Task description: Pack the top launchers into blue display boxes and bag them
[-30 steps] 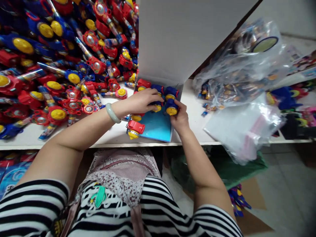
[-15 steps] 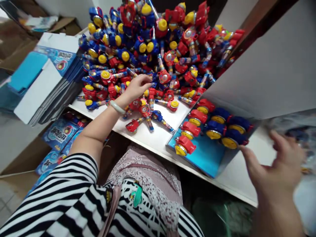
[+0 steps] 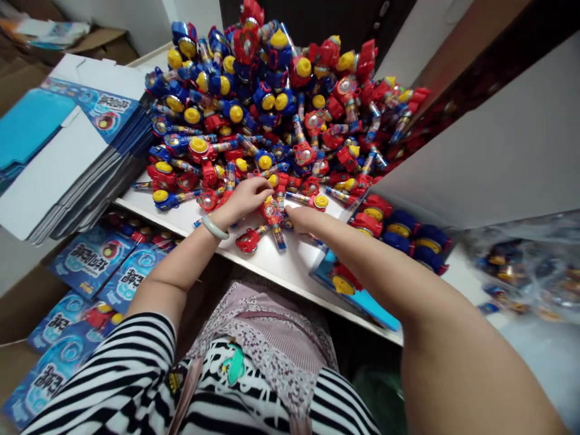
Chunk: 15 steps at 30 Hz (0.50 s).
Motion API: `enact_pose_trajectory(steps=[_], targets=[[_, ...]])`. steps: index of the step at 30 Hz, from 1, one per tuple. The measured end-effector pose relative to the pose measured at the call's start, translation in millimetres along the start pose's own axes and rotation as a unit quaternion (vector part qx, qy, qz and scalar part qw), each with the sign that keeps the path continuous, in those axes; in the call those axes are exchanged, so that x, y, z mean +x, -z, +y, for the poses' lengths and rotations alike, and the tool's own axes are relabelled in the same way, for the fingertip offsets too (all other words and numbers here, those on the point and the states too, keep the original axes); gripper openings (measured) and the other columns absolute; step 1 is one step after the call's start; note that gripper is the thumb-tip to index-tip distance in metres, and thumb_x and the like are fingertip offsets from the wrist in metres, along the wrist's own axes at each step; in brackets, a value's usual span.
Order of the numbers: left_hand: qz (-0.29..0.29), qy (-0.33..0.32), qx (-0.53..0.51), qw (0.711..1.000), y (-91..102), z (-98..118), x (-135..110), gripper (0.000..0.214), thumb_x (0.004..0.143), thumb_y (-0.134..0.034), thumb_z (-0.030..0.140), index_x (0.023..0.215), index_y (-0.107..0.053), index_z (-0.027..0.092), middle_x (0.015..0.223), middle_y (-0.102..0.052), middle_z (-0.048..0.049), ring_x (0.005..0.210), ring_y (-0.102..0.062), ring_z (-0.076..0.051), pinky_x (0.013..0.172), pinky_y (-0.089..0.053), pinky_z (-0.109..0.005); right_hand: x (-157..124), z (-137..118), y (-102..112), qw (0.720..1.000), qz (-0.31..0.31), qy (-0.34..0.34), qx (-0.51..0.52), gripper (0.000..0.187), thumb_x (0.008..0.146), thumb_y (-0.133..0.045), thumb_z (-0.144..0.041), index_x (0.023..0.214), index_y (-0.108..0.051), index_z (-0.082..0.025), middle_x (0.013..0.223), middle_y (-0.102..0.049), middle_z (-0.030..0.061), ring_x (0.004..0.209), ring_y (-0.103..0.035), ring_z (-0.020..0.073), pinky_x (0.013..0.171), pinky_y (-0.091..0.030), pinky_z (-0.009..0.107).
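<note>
My left hand, a pale bangle on its wrist, is over the front of the toy pile with its fingers curled and pressed together. Anything between them is hidden. Just to its right lies a red toy with a clear, colourfully filled tube. Beside that, my right hand reaches down with closed fingers at a small blue toy, which it mostly covers. Another red toy lies near the table edge. My right forearm crosses an open box with red and blue toys standing in rows.
A large heap of red and blue toys covers the back of the white table. Flattened printed cartons are stacked at left. Below them, filled boxes sit in a big carton. Toys in clear plastic lie at right.
My right hand has swung left from beside the open box, where it was spread open, to the toys at the pile's front. My left hand has moved down towards the table edge.
</note>
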<state>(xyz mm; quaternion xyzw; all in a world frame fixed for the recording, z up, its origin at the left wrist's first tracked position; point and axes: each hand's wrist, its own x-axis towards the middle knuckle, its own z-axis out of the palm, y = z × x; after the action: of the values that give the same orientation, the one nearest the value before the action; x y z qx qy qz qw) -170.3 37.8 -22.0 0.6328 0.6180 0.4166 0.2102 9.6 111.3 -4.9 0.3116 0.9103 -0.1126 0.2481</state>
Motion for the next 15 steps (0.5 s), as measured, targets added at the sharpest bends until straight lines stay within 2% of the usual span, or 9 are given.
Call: enact_pose_trajectory(steps=[2,4,5,7,9,10,11,13,15], targets=[[-0.001,0.031,-0.094,0.995,3.2,-2.0,-2.2,0.022,0.086,-0.063,0.035,0.091,-0.068,0.013,0.088,-0.070,-0.0063,0.082,-0.063,-0.018,0.077,-0.049,-0.031,-15.1,13.3,9.2,0.999,0.043,-0.005,0.032,0.075,0.070,-0.077,-0.014,0.140,-0.050,-0.019,0.119,-0.073,0.0144,0.104,-0.071,0.0299,0.086,-0.055,0.034],[-0.045,0.034,-0.200,0.978,-1.8,3.3,-4.9,0.034,0.082,-0.070,0.038,0.106,-0.067,0.014,0.101,-0.071,-0.0093,0.094,-0.066,-0.020,0.084,-0.051,-0.033,-36.3,28.5,21.9,0.981,0.129,0.014,0.144,0.073,0.074,-0.076,-0.017,0.141,-0.047,-0.023,0.123,-0.070,0.0107,0.103,-0.070,0.0272,0.088,-0.056,0.035],[-0.085,0.025,-0.249,0.964,-7.5,8.8,-6.2,0.044,0.078,-0.075,0.038,0.115,-0.065,0.015,0.108,-0.070,-0.0112,0.101,-0.066,-0.021,0.087,-0.052,-0.034,-47.6,35.9,27.0,0.957,0.180,0.040,0.224,0.073,0.074,-0.077,-0.021,0.141,-0.046,-0.025,0.123,-0.069,0.0086,0.100,-0.071,0.0254,0.086,-0.058,0.035],[-0.193,-0.003,-0.326,0.925,-23.4,23.3,-8.6,0.057,0.074,-0.080,0.036,0.124,-0.060,0.017,0.113,-0.069,-0.0139,0.108,-0.066,-0.023,0.090,-0.052,-0.036,-68.2,47.9,30.2,0.886,0.256,0.108,0.373,0.077,0.073,-0.081,-0.035,0.140,-0.044,-0.028,0.123,-0.067,0.0060,0.092,-0.071,0.0222,0.078,-0.061,0.035],[-0.291,-0.025,-0.350,0.890,-41.9,39.5,-9.9,0.047,0.081,-0.075,0.039,0.120,-0.060,0.017,0.105,-0.070,-0.0135,0.100,-0.069,-0.022,0.085,-0.054,-0.036,-83.5,53.7,22.3,0.818,0.315,0.155,0.455,0.084,0.071,-0.083,-0.046,0.142,-0.040,-0.031,0.124,-0.065,0.0058,0.086,-0.071,0.0202,0.071,-0.063,0.034],[-0.304,-0.032,-0.335,0.891,-50.8,47.3,-10.2,0.038,0.087,-0.068,0.041,0.115,-0.061,0.016,0.099,-0.070,-0.0124,0.092,-0.069,-0.021,0.081,-0.054,-0.035,-88.8,53.6,15.0,0.792,0.352,0.161,0.472,0.088,0.072,-0.082,-0.050,0.145,-0.036,-0.033,0.125,-0.063,0.0064,0.086,-0.071,0.0198,0.069,-0.064,0.034],[-0.285,-0.039,-0.299,0.910,-59.2,54.4,-10.1,0.033,0.092,-0.063,0.043,0.110,-0.061,0.016,0.095,-0.070,-0.0112,0.086,-0.069,-0.020,0.077,-0.054,-0.034,-92.6,51.2,6.5,0.771,0.391,0.160,0.477,0.091,0.075,-0.081,-0.051,0.148,-0.030,-0.035,0.128,-0.062,0.0072,0.088,-0.071,0.0201,0.069,-0.064,0.035],[-0.179,-0.064,-0.167,0.967,-73.6,66.9,-8.8,0.027,0.095,-0.058,0.041,0.105,-0.061,0.016,0.094,-0.069,-0.0101,0.082,-0.068,-0.020,0.075,-0.052,-0.034,-98.3,40.3,-10.4,0.735,0.472,0.145,0.464,0.096,0.080,-0.077,-0.051,0.154,-0.016,-0.039,0.133,-0.058,0.0091,0.097,-0.072,0.0225,0.074,-0.065,0.038],[-0.073,-0.105,-0.028,0.991,-82.7,76.5,-5.0,0.022,0.094,-0.059,0.036,0.105,-0.062,0.017,0.098,-0.070,-0.0109,0.088,-0.067,-0.023,0.077,-0.051,-0.035,-105.6,26.1,-21.8,0.711,0.539,0.121,0.435,0.098,0.084,-0.073,-0.050,0.156,-0.006,-0.041,0.139,-0.053,0.0110,0.110,-0.069,0.0267,0.082,-0.066,0.043]])
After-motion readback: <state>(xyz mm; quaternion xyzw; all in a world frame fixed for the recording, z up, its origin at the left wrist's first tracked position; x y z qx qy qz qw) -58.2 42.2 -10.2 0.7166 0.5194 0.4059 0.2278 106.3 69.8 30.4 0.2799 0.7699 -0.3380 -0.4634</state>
